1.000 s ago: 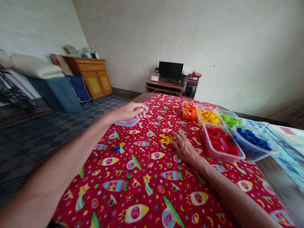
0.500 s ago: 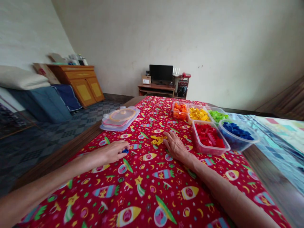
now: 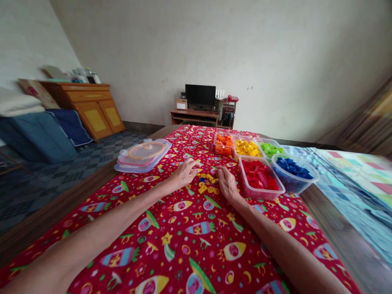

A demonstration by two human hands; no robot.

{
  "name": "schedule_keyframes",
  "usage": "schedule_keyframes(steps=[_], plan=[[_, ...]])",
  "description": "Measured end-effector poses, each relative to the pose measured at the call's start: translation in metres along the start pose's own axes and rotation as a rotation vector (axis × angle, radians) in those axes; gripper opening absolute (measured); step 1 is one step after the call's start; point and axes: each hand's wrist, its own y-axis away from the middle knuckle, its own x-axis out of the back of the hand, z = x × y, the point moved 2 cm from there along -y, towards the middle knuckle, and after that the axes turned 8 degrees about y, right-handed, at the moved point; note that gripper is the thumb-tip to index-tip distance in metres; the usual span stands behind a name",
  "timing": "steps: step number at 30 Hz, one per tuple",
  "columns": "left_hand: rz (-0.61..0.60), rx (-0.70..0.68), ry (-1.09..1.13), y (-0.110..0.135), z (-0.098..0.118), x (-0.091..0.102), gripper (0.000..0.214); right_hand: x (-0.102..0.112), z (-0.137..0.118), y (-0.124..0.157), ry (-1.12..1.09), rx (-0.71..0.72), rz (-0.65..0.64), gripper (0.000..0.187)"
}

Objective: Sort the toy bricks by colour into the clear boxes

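My left hand (image 3: pixel 185 173) rests on the red patterned tablecloth (image 3: pixel 183 241), fingers loosely stretched, just left of a small heap of yellow bricks (image 3: pixel 208 187). A small blue piece (image 3: pixel 202 179) lies beside its fingertips. My right hand (image 3: pixel 227 183) lies flat on the cloth at the heap's right side, thumb touching a yellow brick, right next to the tub of red bricks (image 3: pixel 259 179). Neither hand clearly grips anything.
Clear tubs of orange (image 3: pixel 223 143), yellow (image 3: pixel 246 148), green (image 3: pixel 270 149) and blue bricks (image 3: pixel 292 169) stand at the far right. A stack of clear lids (image 3: pixel 142 155) lies at the left table edge. A cabinet and a desk with a monitor stand beyond.
My left hand left the lids, came down to the blue piece on the cloth, then moved right with it to the yellow heap. The right hand shifted slightly.
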Motion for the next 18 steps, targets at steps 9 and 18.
schedule_keyframes(steps=[9, 18], plan=[[-0.409, 0.068, 0.145, 0.022, 0.012, -0.026, 0.087, 0.003, -0.009, 0.0, 0.027, 0.031, 0.035, 0.027], [-0.161, 0.018, 0.447, 0.015, 0.024, -0.048, 0.118, -0.002, -0.014, 0.002, 0.187, 0.401, -0.097, 0.019]])
